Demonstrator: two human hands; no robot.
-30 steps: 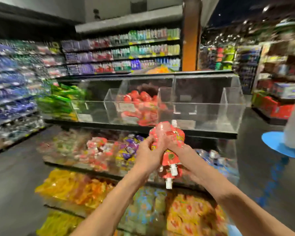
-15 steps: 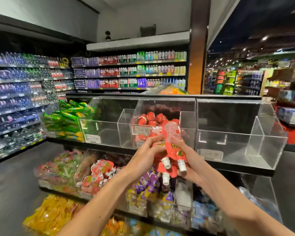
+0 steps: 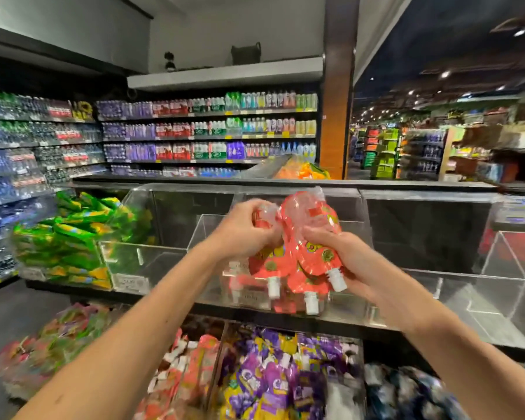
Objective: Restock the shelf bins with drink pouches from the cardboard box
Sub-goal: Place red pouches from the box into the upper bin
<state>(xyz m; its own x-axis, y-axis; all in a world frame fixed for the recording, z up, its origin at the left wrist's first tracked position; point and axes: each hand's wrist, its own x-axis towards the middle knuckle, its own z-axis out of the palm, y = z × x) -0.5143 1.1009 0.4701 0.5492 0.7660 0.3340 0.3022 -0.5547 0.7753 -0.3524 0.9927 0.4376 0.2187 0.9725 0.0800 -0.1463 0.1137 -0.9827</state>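
Note:
A bunch of red drink pouches with white caps pointing down hangs between my two hands. My left hand grips the bunch from the left and my right hand grips it from the right. Both hold it in front of the middle clear acrylic bin on the top shelf. More red pouches lie low in that bin, mostly hidden behind my hands. The cardboard box is out of view.
Left of it, a clear bin holds green pouches. To the right stands another clear bin. The lower shelf has bins of pink pouches and purple pouches. Bottled drinks fill the wall shelves behind.
Both hands have lifted the red pouches higher, up to the middle bin's opening. The view has tilted up and drawn closer to the shelf.

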